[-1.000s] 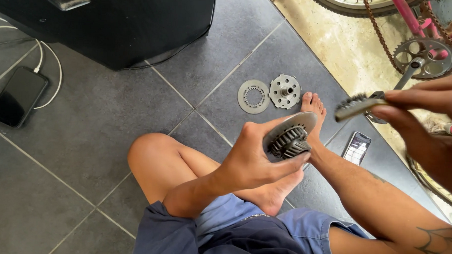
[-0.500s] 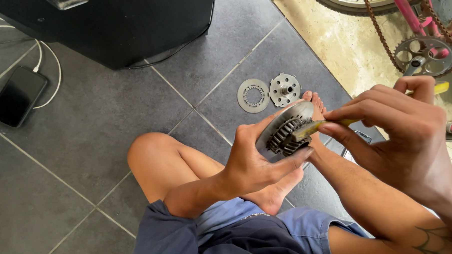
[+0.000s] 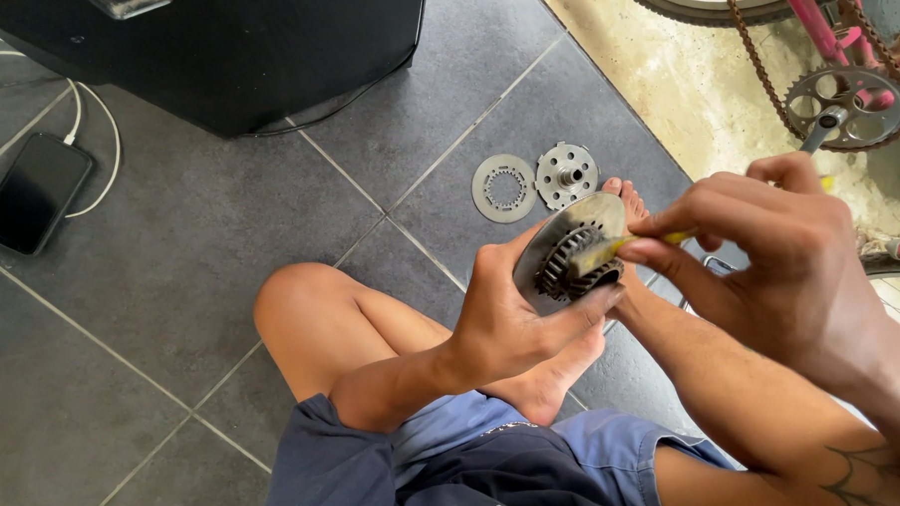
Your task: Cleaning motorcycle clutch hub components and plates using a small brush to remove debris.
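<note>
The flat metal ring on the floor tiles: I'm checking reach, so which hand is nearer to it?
Left. The left hand, holding the gear cluster, sits just below the flat ring. The right hand, gripping a yellow-handled brush, is farther off to the ring's right.

Grey tiled floor point(image 3: 220, 231) with parts and a phone on it

Two round metal discs lie side by side: a flat ring point(image 3: 504, 188) and a hub plate point(image 3: 567, 175). A black phone point(image 3: 33, 193) with a white cable point(image 3: 95, 146) lies far left, beside a black box point(image 3: 263, 50).
</note>
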